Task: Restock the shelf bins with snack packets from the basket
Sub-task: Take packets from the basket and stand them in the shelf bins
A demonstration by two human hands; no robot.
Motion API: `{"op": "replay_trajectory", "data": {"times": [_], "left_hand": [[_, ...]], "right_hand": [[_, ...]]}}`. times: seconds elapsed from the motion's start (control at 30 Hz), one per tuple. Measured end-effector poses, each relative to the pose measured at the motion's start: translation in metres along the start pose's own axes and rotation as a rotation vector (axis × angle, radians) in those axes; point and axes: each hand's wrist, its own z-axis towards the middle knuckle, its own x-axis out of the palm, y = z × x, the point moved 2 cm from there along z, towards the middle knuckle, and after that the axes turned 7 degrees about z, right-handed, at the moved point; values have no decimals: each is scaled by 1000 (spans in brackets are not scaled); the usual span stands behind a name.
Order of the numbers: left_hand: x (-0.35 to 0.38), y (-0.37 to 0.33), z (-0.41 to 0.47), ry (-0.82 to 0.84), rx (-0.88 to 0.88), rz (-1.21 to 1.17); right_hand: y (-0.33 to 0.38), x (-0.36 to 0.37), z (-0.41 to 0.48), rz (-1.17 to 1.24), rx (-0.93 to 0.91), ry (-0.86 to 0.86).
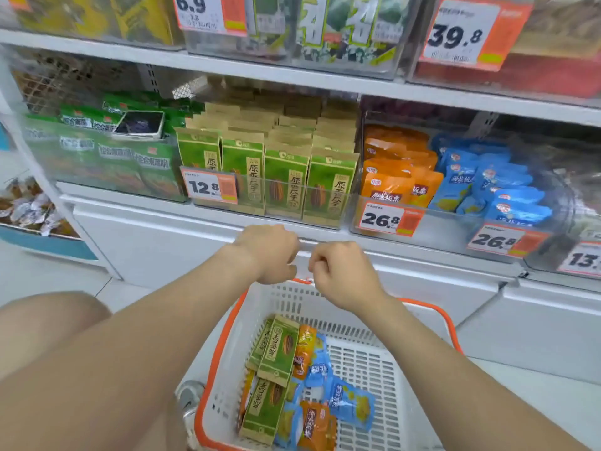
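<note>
The shelf bins (325,203) stand in front of me so I can reach. My basket (374,362) sits below, holding green, orange and blue snack packets (283,353). My left hand (270,253) and right hand (341,271) are curled shut, holding nothing.

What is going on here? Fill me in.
A person is restocking snack shelves. Both hands, the left hand and the right hand, are curled shut above the far rim of a white basket with orange trim, and neither visibly holds a packet. Green packets, orange packets and blue packets lie in the basket. Matching bins on the shelf already look fairly full. A phone rests on the left bin's packets.
</note>
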Motion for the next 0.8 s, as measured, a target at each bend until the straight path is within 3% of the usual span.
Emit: {"op": "replay_trajectory", "data": {"times": [0.07,0.17,0.4,0.57,0.7,0.8], "left_hand": [[30,-11,-3,202,67,35],[67,-19,-8,375,114,78],[115,-16,4,481,176,124],[121,-8,11,491,144,148],[122,-4,16,486,150,134],[121,-3,20,468,154,104]], "right_hand": [[-28,35,-17,-41,90,202],[-55,86,-41,-77,180,433],[-58,179,-54,-218,67,760],[-42,210,-56,-475,-179,821],[-43,230,-60,-572,-214,846],[-52,238,-62,-553,-243,768]]}}
